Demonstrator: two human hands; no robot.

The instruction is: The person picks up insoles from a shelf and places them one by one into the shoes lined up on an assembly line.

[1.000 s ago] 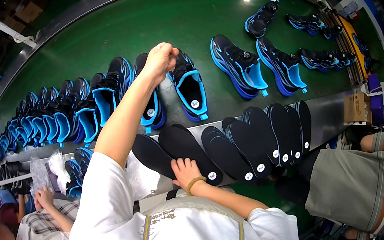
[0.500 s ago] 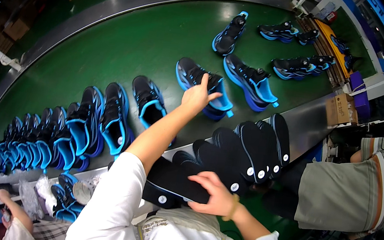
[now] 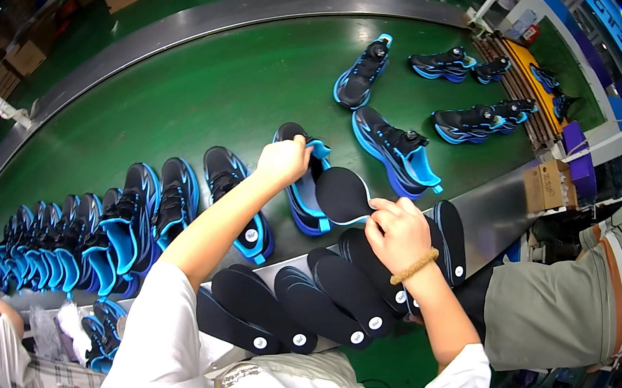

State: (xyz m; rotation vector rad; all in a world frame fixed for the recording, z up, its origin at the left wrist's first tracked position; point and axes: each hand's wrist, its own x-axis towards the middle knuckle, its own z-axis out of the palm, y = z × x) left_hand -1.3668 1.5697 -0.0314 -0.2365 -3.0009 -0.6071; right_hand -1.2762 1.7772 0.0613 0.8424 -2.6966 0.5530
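Note:
My left hand [image 3: 284,162] is closed on the upper of a black and blue sneaker [image 3: 311,203], near its tongue. The sneaker stands on the green belt with its heel toward me. In my right hand [image 3: 400,233] is a black insole [image 3: 342,196], pinched at one end. The insole's broad rounded end hangs over the sneaker's opening and partly hides it. Left of my left hand stands another sneaker [image 3: 228,175], with a white round label showing inside its heel. Overlapping black insoles [image 3: 345,289] lie along the metal edge between me and the belt.
A long row of sneakers [image 3: 139,199] runs off to the left. Several more sneakers [image 3: 362,75] stand farther back and right. A cardboard box [image 3: 548,186] sits at the right on the metal edge [image 3: 482,209]. Other people [image 3: 557,297] are on both sides.
My right hand has brought an insole up from the near edge to the sneaker. My left hand has closed on the sneaker's upper. The whole view has shifted slightly.

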